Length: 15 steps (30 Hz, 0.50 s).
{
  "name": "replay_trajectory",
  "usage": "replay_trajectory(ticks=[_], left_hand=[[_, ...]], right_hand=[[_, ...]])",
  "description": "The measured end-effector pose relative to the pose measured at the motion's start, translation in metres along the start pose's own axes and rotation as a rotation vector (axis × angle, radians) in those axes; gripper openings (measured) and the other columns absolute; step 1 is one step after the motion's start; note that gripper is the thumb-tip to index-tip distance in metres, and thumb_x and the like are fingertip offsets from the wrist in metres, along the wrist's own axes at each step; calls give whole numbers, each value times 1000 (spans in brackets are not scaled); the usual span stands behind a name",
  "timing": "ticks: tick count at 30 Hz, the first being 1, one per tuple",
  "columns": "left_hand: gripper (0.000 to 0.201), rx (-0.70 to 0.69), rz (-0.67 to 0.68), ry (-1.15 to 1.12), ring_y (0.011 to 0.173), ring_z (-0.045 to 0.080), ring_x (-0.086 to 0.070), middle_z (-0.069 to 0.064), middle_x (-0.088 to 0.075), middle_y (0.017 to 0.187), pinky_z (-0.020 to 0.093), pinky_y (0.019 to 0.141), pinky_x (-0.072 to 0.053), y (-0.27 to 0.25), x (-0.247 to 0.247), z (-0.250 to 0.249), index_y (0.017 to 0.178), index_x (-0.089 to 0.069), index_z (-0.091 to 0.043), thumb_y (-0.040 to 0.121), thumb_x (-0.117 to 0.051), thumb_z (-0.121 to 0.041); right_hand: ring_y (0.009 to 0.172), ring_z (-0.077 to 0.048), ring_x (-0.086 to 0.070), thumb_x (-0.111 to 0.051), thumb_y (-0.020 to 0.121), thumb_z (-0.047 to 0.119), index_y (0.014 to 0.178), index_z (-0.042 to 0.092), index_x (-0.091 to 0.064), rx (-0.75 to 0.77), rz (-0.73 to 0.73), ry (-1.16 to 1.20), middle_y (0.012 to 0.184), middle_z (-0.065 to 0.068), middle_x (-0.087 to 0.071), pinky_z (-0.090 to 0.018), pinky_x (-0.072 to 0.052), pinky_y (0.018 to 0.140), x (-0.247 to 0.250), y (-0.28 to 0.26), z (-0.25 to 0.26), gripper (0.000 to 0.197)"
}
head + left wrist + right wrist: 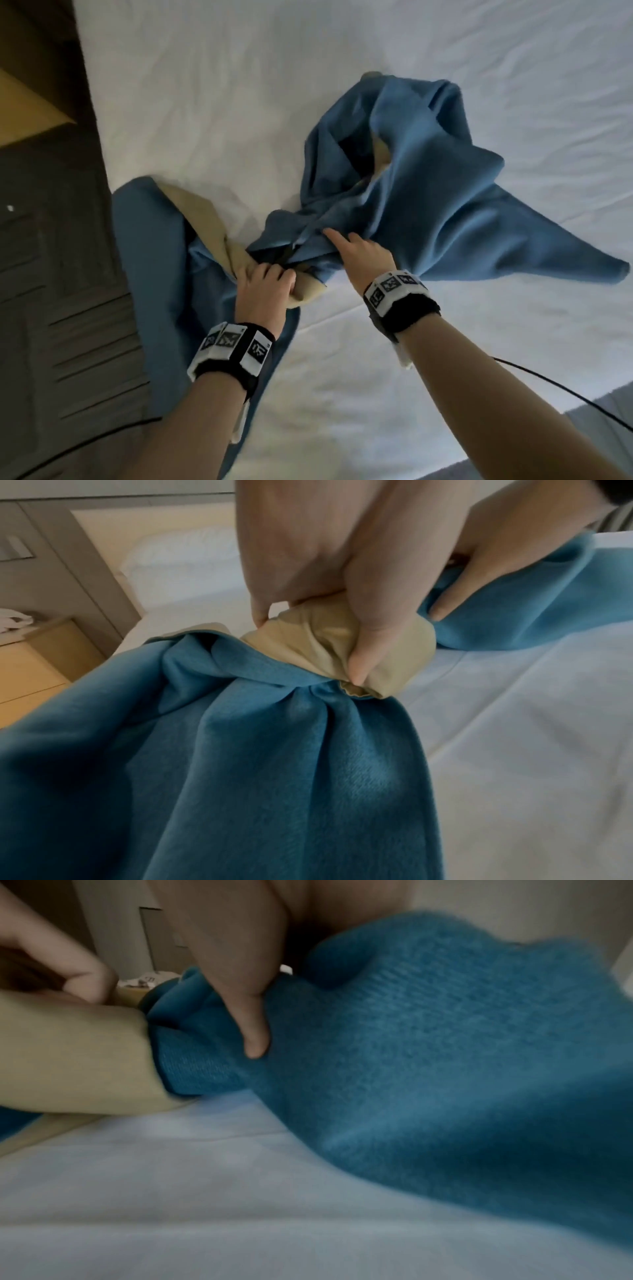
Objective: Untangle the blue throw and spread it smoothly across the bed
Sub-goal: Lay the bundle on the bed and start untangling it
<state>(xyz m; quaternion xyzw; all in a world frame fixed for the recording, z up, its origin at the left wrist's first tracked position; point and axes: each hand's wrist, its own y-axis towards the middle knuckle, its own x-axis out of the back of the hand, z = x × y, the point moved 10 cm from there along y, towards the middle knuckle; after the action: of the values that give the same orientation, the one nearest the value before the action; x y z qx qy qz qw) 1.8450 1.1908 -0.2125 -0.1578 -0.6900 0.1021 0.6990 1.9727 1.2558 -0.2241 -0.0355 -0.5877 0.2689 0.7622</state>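
Fingers (358,653) of left hand (263,289) clench tan lining (308,642) of blue throw (418,171), clearest in wrist view; right hand (364,255) pinches folds.

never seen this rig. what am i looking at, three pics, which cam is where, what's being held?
There is no robot here: a person works with two bare hands, wearing one camera on the head and one on each wrist. The picture from above is the head view. The other two look along each hand from its wrist, left and right. The black bands with printed markers sit on the wrists.

On the white bed lies a blue throw with a beige underside, twisted in the middle. The left hand grips the bunched beige part. The right hand holds a blue fold just beside it.
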Motion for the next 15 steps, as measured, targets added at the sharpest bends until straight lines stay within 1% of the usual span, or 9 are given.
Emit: replay_trajectory(ticks=[2,5,7,9,11,12,13,14,15], left_hand=[[30,17,-5,-23,113,23,-44,-4,-54,108,42,105,-27,0,1,0,104,-50,-24,81,-48,-6],[26,40,-22,-55,109,27,-48,0,-58,102,45,104,-29,-1,8,4,101,-55,-21,81,-50,-6],[26,73,-60,-66,105,29,-53,3,-62,97,48,100,-34,-2,15,16,96,-59,-18,75,-59,-3],[30,150,-77,-78,102,29,-56,5,-64,95,48,93,-39,-5,20,40,93,-60,-16,69,-65,0],[29,220,-29,-82,106,28,-54,3,-63,101,45,90,-39,-6,19,61,97,-57,-17,73,-63,-2],[27,231,-6,-80,108,28,-53,4,-63,104,45,90,-38,-3,20,63,99,-56,-17,76,-60,-3],[28,231,19,-65,110,28,-51,4,-62,108,46,93,-37,1,20,62,103,-55,-17,78,-58,-5],[31,219,59,-35,114,27,-50,4,-59,114,48,97,-36,7,20,54,111,-53,-18,82,-55,-8],[38,191,118,-1,119,25,-46,3,-54,123,50,102,-33,15,17,43,122,-47,-19,85,-52,-12]], right_hand=[[94,-40,-59,-40,93,16,139,36,-29,6,-3,14,115,-10,-53,-43,-47,71,6,-7,-8,51],[88,-41,-60,-45,89,17,130,32,-38,-29,-88,22,111,-10,-54,-41,-44,67,39,-8,-33,44],[92,-43,-60,-46,87,16,125,25,-41,-189,-214,108,112,-16,-56,-43,-43,69,77,-7,-82,39],[96,-46,-58,-45,88,13,122,16,-39,-447,-341,214,111,-25,-58,-42,-38,68,116,-18,-150,35],[100,-50,-55,-44,89,10,121,9,-36,-648,-374,264,113,-32,-55,-46,-38,71,139,-35,-201,33],[103,-51,-53,-46,89,9,121,5,-36,-700,-373,250,116,-32,-52,-49,-40,76,146,-42,-213,34],[107,-52,-50,-49,88,7,123,2,-35,-709,-374,212,120,-32,-48,-51,-40,80,151,-46,-214,39],[111,-51,-46,-54,85,8,129,1,-32,-683,-386,169,124,-30,-43,-52,-41,84,155,-47,-209,50],[116,-49,-42,-61,81,12,136,2,-26,-640,-403,144,131,-26,-37,-53,-40,88,157,-46,-199,66]])
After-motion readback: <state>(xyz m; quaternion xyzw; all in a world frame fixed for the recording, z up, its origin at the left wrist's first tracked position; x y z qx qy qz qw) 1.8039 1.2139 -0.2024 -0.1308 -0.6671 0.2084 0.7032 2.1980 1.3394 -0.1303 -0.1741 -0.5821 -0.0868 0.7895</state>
